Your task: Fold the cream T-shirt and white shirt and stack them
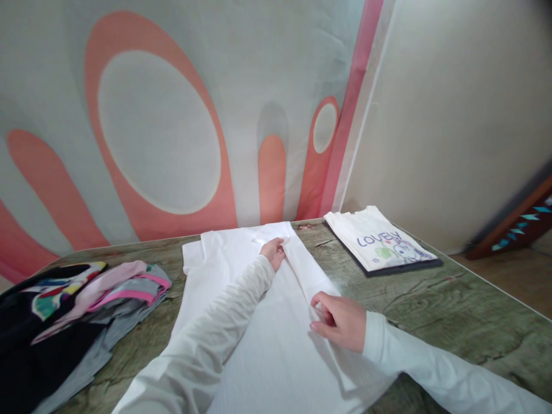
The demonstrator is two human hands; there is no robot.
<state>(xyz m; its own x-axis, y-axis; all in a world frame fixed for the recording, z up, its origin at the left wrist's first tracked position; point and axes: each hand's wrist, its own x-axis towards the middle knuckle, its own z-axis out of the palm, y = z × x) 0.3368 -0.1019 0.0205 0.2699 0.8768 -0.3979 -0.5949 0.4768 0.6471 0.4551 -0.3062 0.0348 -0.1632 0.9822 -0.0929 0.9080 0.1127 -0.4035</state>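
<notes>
White shirt (269, 351): on table (435, 310), right edge turned inward. Left hand (273, 254): grip pinching fold (305, 261), far end. Right hand (344, 322): grip pinching fold, midway. Risk, from where I stand: uneven pulling could skew or wrinkle it.

We have the greenish-brown wood-grain table (388, 290) before us, with the white ribbed fabric garment (276, 345) laid along its middle and reaching the back edge. Our bare left hand (273, 253) is on the garment toward its far end; our bare right hand (340, 322) is nearer us, at its right side. To our left lies the multicoloured heap of fabric clothes (129, 290). At the back right, the folded white printed garment (364, 227) sits on the flat dark layer (401, 268). Behind the table stands the grey-and-coral patterned backdrop (159, 126).
</notes>
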